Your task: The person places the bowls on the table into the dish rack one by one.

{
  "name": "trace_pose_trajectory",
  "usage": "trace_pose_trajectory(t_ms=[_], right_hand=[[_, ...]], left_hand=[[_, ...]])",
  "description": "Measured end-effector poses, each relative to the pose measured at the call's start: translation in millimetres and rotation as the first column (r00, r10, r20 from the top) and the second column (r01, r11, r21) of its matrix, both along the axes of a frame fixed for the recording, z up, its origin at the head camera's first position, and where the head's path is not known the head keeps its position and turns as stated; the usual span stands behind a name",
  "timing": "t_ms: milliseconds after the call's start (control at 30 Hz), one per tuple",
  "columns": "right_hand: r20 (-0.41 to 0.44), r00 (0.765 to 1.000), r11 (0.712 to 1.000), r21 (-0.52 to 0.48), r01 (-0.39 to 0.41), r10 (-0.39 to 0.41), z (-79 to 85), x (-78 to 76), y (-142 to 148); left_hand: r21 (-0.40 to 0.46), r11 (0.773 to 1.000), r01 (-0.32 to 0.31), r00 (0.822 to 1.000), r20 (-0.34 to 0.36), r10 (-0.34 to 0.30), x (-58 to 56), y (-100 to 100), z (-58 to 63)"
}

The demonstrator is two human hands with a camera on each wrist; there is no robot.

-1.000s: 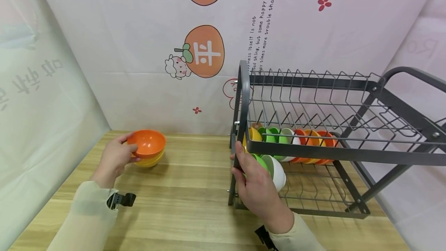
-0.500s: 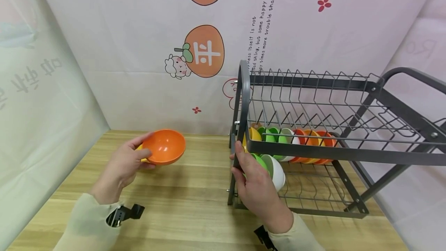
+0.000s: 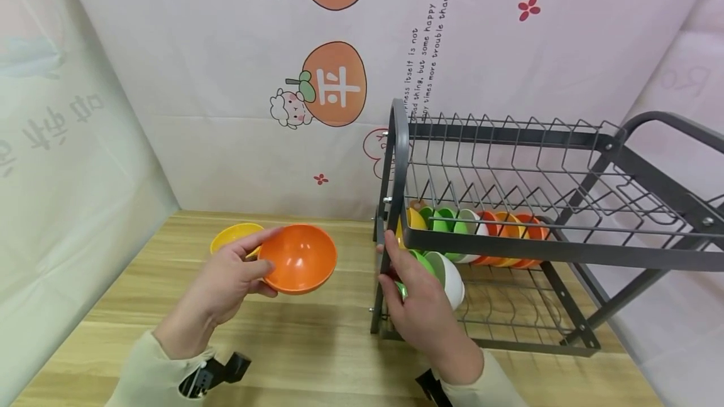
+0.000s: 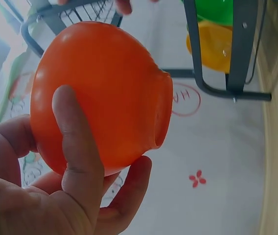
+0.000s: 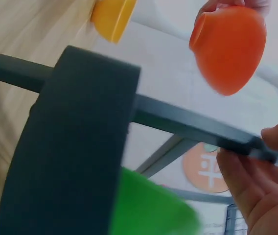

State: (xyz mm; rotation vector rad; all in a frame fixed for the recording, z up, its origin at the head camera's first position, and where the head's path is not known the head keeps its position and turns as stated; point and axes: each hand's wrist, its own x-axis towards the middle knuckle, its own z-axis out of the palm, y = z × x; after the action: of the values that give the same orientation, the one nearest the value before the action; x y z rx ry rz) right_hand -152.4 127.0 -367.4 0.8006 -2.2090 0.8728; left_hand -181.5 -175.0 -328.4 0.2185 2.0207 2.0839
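Note:
My left hand [image 3: 229,278] holds an orange bowl [image 3: 302,259] by its left rim, lifted above the wooden table with its opening towards the head camera. The left wrist view shows the bowl's outside and foot ring [image 4: 163,110], fingers spread around it. Behind that hand a yellow bowl [image 3: 233,234] stands on the table, partly hidden. My right hand [image 3: 421,306] grips the left front post of a dark two-tier dish rack [image 3: 509,245]; in the right wrist view, thumb and fingers lie on opposite sides of the post [image 5: 178,123].
On the rack's lower tier, several green, white, orange and yellow bowls lean in a row at the back. A white bowl [image 3: 452,284] and a green bowl [image 3: 421,260] sit at the front left. A printed curtain [image 3: 237,162] hangs behind the table [image 3: 317,357].
The left hand has lifted the orange bowl off the yellow one and carried it right, towards the rack. The yellow bowl stays on the table. The right hand keeps its place on the post.

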Motion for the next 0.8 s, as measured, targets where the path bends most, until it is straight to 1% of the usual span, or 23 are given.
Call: trace_pose_trajectory(t_ms=[67, 100, 133, 167, 200, 233, 267, 300, 333, 367, 400, 467, 500, 533, 567, 600, 633, 667, 700, 733, 767, 800], right_hand=[[-0.024, 1.0, 0.999, -0.041, 0.019, -0.02, 3.3, 6.8, 0.5], [-0.048, 0.999, 0.997, -0.07, 0.017, -0.02, 5.1, 10.4, 0.6], [-0.054, 0.998, 0.995, -0.102, 0.011, -0.016, 7.1, 14.7, 0.9], [-0.03, 1.0, 0.989, -0.145, -0.003, -0.001, 9.3, 19.5, 1.2], [0.013, 0.999, 0.98, -0.196, -0.029, 0.032, 11.5, 24.1, 1.4], [0.074, 0.993, 0.964, -0.256, -0.067, 0.089, 13.8, 28.6, 1.7], [0.159, 0.975, 0.944, -0.315, -0.097, 0.153, 15.9, 33.0, 2.0], [0.257, 0.941, 0.922, -0.371, -0.114, 0.219, 17.9, 37.1, 2.1], [0.364, 0.889, 0.902, -0.417, -0.11, 0.277, 19.8, 41.4, 2.2], [0.459, 0.827, 0.887, -0.451, -0.097, 0.324, 21.5, 44.9, 1.9], [0.529, 0.764, 0.874, -0.477, -0.092, 0.369, 22.9, 47.2, 1.2], [0.621, 0.641, 0.849, -0.521, -0.092, 0.451, 25.0, 50.2, -0.1], [0.643, 0.589, 0.833, -0.544, -0.101, 0.491, 25.4, 50.9, -0.8], [0.648, 0.545, 0.813, -0.57, -0.115, 0.532, 25.4, 51.3, -1.5], [0.642, 0.507, 0.788, -0.603, -0.129, 0.575, 25.1, 51.5, -2.1], [0.623, 0.475, 0.753, -0.641, -0.145, 0.622, 24.4, 51.3, -2.5], [0.603, 0.449, 0.722, -0.673, -0.159, 0.66, 23.3, 51.0, -2.8], [0.589, 0.429, 0.7, -0.696, -0.161, 0.685, 22.7, 50.9, -3.0], [0.574, 0.415, 0.678, -0.716, -0.164, 0.706, 21.8, 50.7, -3.3], [0.564, 0.407, 0.665, -0.729, -0.163, 0.718, 21.1, 50.5, -3.5], [0.561, 0.406, 0.66, -0.735, -0.157, 0.721, 20.5, 50.2, -3.8], [0.562, 0.41, 0.66, -0.736, -0.149, 0.719, 20.1, 49.9, -4.1]], left_hand=[[-0.002, 1.0, 0.002, 1.0, 0.007, -0.002, 3.1, 4.7, 1.0], [-0.002, 1.0, 0.005, 1.0, 0.011, -0.005, 4.8, 6.8, 1.4], [-0.001, 1.0, 0.01, 1.0, 0.013, -0.01, 6.5, 8.8, 1.7], [0.001, 1.0, 0.016, 1.0, 0.014, -0.016, 8.3, 10.8, 1.9], [0.002, 1.0, 0.023, 1.0, 0.015, -0.023, 10.1, 12.5, 2.2], [0.003, 1.0, 0.029, 0.999, 0.015, -0.029, 12.0, 14.2, 2.7], [0.006, 0.999, 0.04, 0.999, 0.014, -0.04, 13.9, 15.9, 3.2], [0.01, 0.999, 0.05, 0.999, 0.011, -0.051, 15.8, 17.4, 3.9], [0.014, 0.998, 0.062, 0.998, 0.008, -0.062, 17.9, 18.8, 4.7], [0.019, 0.997, 0.07, 0.998, 0.007, -0.07, 20.2, 20.2, 5.7], [0.023, 0.996, 0.081, 0.997, 0.003, -0.081, 22.4, 21.6, 6.9], [0.038, 0.993, 0.112, 0.994, -0.008, -0.112, 26.6, 24.6, 8.6], [0.045, 0.99, 0.131, 0.991, -0.012, -0.131, 28.7, 26.1, 9.3], [0.054, 0.987, 0.153, 0.988, -0.013, -0.153, 30.8, 27.8, 9.6], [0.063, 0.982, 0.177, 0.984, -0.015, -0.176, 32.8, 29.6, 9.6], [0.073, 0.977, 0.201, 0.98, -0.019, -0.2, 34.8, 31.6, 9.4], [0.084, 0.972, 0.22, 0.976, -0.022, -0.219, 36.6, 33.5, 9.0], [0.093, 0.968, 0.235, 0.972, -0.024, -0.233, 38.4, 35.3, 8.5], [0.1, 0.964, 0.246, 0.969, -0.026, -0.244, 40.1, 37.0, 7.9], [0.109, 0.962, 0.251, 0.968, -0.028, -0.25, 41.6, 38.7, 7.3], [0.117, 0.96, 0.252, 0.968, -0.027, -0.251, 43.0, 40.0, 6.9], [0.123, 0.96, 0.25, 0.968, -0.025, -0.249, 44.1, 41.0, 6.5]])
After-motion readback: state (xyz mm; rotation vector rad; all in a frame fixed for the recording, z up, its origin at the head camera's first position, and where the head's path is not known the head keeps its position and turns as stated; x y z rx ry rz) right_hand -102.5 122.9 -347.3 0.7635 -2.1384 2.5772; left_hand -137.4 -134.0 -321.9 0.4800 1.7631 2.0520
